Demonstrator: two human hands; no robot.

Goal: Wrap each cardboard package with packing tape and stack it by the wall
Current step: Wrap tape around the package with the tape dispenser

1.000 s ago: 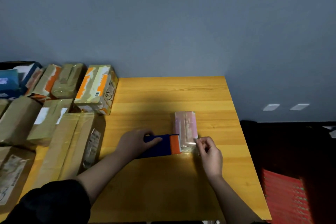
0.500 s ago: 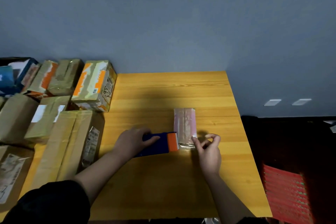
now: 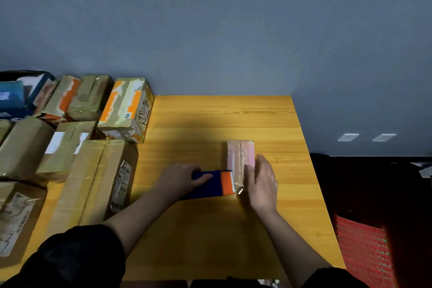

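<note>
A small pale pink package (image 3: 238, 154), glossy with clear tape, lies on the yellow wooden table (image 3: 210, 119) right of centre. A blue and orange tape dispenser (image 3: 211, 183) lies against the package's near left corner. My left hand (image 3: 181, 176) grips the dispenser's blue body. My right hand (image 3: 260, 181) lies flat with straight fingers on the package's near right side, pressing it down. A strip of clear tape (image 3: 239, 189) shines between the dispenser and my right hand.
Several taped brown cardboard boxes (image 3: 93, 170) crowd the table's left side, with an orange-and-white one (image 3: 127, 106) and a blue box (image 3: 14, 96) by the grey wall. A red ribbed object (image 3: 364, 255) sits on the dark floor to the right.
My right hand went from pinching the tape end at the package's near corner to lying flat on the package. My left hand has stayed on the dispenser.
</note>
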